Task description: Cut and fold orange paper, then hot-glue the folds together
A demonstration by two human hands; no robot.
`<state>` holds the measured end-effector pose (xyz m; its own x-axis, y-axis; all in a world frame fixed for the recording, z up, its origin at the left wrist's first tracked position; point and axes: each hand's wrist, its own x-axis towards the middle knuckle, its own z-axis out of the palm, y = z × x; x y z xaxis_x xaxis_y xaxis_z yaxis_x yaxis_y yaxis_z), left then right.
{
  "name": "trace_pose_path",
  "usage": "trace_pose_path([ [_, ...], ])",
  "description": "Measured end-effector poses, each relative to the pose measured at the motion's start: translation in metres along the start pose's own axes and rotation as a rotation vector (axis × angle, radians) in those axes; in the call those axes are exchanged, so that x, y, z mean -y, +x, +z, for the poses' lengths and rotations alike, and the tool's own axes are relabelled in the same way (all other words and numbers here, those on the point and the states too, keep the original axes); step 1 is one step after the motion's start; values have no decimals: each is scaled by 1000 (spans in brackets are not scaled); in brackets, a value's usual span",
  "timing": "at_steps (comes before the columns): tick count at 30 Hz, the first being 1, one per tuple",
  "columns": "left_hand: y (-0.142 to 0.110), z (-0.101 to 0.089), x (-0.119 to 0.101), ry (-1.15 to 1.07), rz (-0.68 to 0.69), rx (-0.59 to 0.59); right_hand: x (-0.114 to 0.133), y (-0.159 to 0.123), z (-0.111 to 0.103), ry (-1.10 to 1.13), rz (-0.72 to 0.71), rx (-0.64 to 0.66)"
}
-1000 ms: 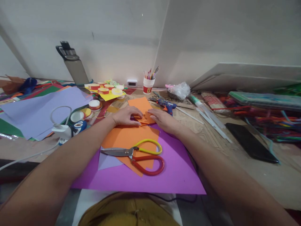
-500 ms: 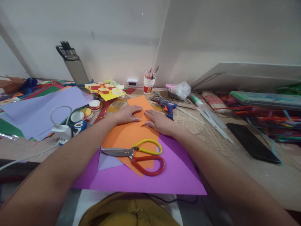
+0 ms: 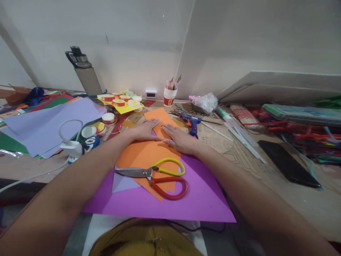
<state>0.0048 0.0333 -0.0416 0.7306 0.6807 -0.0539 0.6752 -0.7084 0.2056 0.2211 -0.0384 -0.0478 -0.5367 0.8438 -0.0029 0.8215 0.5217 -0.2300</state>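
Craft workspace with scissors, glue gun.

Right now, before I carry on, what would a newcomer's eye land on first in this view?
Probably the scissors, one handle yellow and one red, lying partly on orange paper above the large purple sheet. Next, the left hand and right hand, resting at another orange piece just beyond. Then the blue glue gun, beyond the right hand.
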Motion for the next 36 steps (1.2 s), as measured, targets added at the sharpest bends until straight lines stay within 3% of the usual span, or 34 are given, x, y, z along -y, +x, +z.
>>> trace_pose_path([
  [12,4,-2,0,20,1,101,-1,9,3,-196,240,-57],
  [23,3,-6,1,87,-24,198,24,-1,-7,-48,-24,101],
  [27,2,-7,-2,82,-40,187,14,-11,-6,-97,-2,89],
  [32,-1,-11,1,78,-94,194,0,-15,1,-240,136,-1],
  [36,-7,-13,1,86,-152,156,1,-16,2,-273,169,-33],
])
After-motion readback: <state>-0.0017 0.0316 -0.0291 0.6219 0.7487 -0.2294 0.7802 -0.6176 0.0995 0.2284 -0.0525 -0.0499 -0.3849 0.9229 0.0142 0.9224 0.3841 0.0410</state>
